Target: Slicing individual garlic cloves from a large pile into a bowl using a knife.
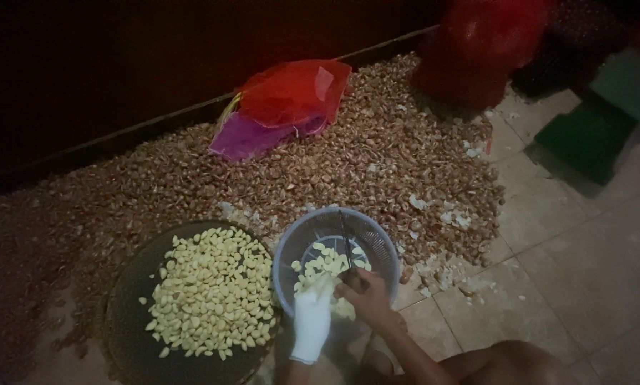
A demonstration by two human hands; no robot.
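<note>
On a dim tiled floor (548, 235) beside a broad heap of brown garlic skins (320, 171), a person works over a small blue-grey plastic colander (291, 246) that holds a shallow layer of peeled garlic cloves (320, 265). Wrapped in a white glove, the left hand (313, 314) rests at the near rim of the colander, its fingers curled as if around a clove, though what they hold is hidden in the low light. Bare, the right hand (366, 294) is closed on the handle of a thin dark knife (347, 246) whose blade points away across the colander. Just left of the colander, touching or nearly so, sits a wide dark round tray (131, 314) spread with a much larger batch of pale peeled cloves (213, 292). Red and purple mesh sacks (281, 107) lie on the skins by the wall, and a fuller red sack (488, 43) stands well apart at the back. Such cloves are probably light, firm and slick once skinned, easily bruised or nicked, so a pinch between fingertips at the blunt root end likely serves best; the colander itself looks light and stiff, best lifted by its rim.
</note>
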